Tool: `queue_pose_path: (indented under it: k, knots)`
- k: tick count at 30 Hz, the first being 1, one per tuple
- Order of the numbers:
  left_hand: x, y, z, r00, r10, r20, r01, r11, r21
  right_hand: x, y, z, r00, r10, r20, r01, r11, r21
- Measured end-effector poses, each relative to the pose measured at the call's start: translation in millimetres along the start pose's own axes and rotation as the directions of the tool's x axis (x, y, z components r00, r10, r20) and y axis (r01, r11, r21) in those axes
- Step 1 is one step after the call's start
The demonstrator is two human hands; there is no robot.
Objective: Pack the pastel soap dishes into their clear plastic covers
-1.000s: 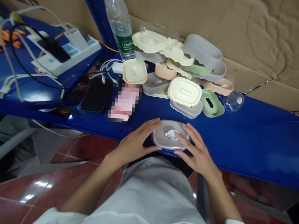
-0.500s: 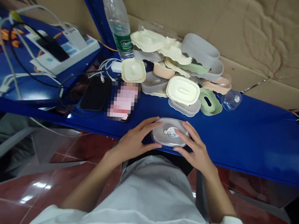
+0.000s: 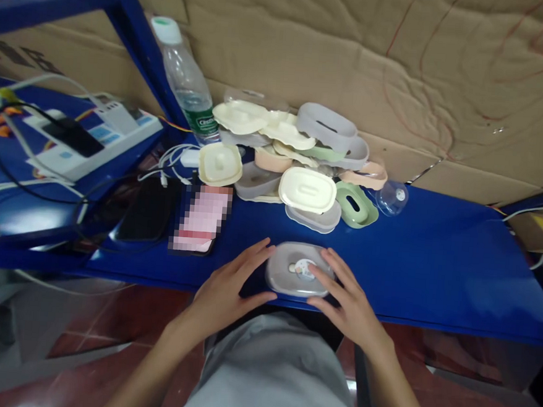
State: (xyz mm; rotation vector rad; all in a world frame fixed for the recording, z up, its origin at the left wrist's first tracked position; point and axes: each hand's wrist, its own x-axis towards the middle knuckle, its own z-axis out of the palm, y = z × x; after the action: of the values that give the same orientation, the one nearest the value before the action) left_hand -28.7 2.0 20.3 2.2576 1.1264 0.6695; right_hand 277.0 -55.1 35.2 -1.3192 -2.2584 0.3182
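Observation:
A grey oval soap dish (image 3: 278, 269) under a clear cover rests at the front edge of the blue shelf. A round printed sticker (image 3: 305, 269) marks the cover. My left hand (image 3: 228, 293) is beside its left end, thumb and fingers spread, with a slight gap to the cover. On the other side, my right hand (image 3: 350, 305) is spread with fingertips on the cover's right part and thumb at the front edge. Behind lies a heap of similar parts: a cream piece (image 3: 308, 189), a green one (image 3: 355, 205) and a grey one (image 3: 326, 127).
Left of the heap stands a water bottle (image 3: 187, 86). Two phones lie at the left, one dark (image 3: 145, 210) and one with a blurred screen (image 3: 203, 220). A power strip (image 3: 94, 144) with tangled cables is farther left. Cardboard (image 3: 287, 43) backs the shelf (image 3: 435, 258).
The camera view has shifted, so the scene sits lower and further left. My left hand has moved slightly off the soap dish; my right fingers still touch the cover.

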Motion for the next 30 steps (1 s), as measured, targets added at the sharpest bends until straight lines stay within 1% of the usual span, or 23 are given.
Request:
queue_pose_path:
  k: [3,5,7,9,10,11,12,13,15,16,18,21,23,25,27,30]
  knots:
    - [1.2,1.1,1.1,1.0,0.018,-0.008,-0.017,0.997,0.069,-28.8,17.8,-21.1,0.989,0.125,-0.079,-0.129,0.99,-0.056]
    - [2.1,2.2,2.8,0.999,0.037,-0.028,-0.034,0.994,0.101,-49.6,34.3,-37.6,0.963,0.214,-0.16,-0.232,0.968,-0.099]
    - [2.7,3.0,5.2,0.997,0.048,-0.056,-0.041,0.991,0.129,-64.3,49.8,-51.3,0.929,0.272,-0.252,-0.322,0.93,-0.18]
    - [3.1,3.4,7.5,0.995,0.055,-0.077,-0.043,0.988,0.15,-68.3,59.8,-58.9,0.893,0.277,-0.355,-0.385,0.878,-0.283]
    - [3.2,3.6,8.3,0.995,0.058,-0.084,-0.045,0.987,0.157,-65.4,61.9,-60.0,0.882,0.263,-0.391,-0.398,0.859,-0.321]
    - [3.3,3.8,8.9,0.994,0.062,-0.089,-0.048,0.986,0.16,-59.4,62.1,-59.6,0.883,0.241,-0.403,-0.391,0.854,-0.345]
    - [3.5,4.0,9.2,0.994,0.067,-0.09,-0.051,0.985,0.162,-50.5,60.7,-57.9,0.896,0.216,-0.387,-0.361,0.863,-0.354]
    - [3.6,4.3,9.2,0.993,0.071,-0.089,-0.056,0.985,0.162,-39.0,58.1,-55.4,0.92,0.187,-0.345,-0.312,0.881,-0.355]
    - [3.9,4.8,8.7,0.992,0.084,-0.092,-0.068,0.985,0.161,-11.1,51.4,-49.4,0.971,0.112,-0.213,-0.182,0.919,-0.349]
    - [4.1,5.1,8.3,0.992,0.089,-0.093,-0.073,0.984,0.162,4.0,48.2,-46.4,0.986,0.071,-0.148,-0.119,0.929,-0.35]
    - [4.4,5.6,7.6,0.991,0.095,-0.093,-0.079,0.983,0.167,32.9,43.8,-40.8,0.998,0.013,-0.062,-0.034,0.933,-0.359]
    - [4.4,6.4,7.1,0.991,0.095,-0.089,-0.078,0.981,0.178,63.7,41.4,-32.6,1.0,0.001,-0.006,-0.003,0.928,-0.373]
    - [3.9,7.3,7.2,0.992,0.089,-0.089,-0.072,0.981,0.179,72.3,40.0,-27.2,1.0,0.008,0.021,0.0,0.94,-0.342]
    - [3.0,8.6,7.3,0.994,0.073,-0.084,-0.057,0.982,0.18,71.9,36.5,-23.3,0.999,0.0,0.038,0.01,0.964,-0.267]
    - [1.9,9.7,7.3,0.995,0.048,-0.091,-0.031,0.983,0.18,65.3,30.1,-21.4,0.999,-0.01,0.031,0.015,0.984,-0.179]
    - [1.1,10.0,7.3,0.99,0.02,-0.137,0.006,0.983,0.186,50.0,16.3,-20.9,0.999,-0.026,0.033,0.028,0.997,-0.076]
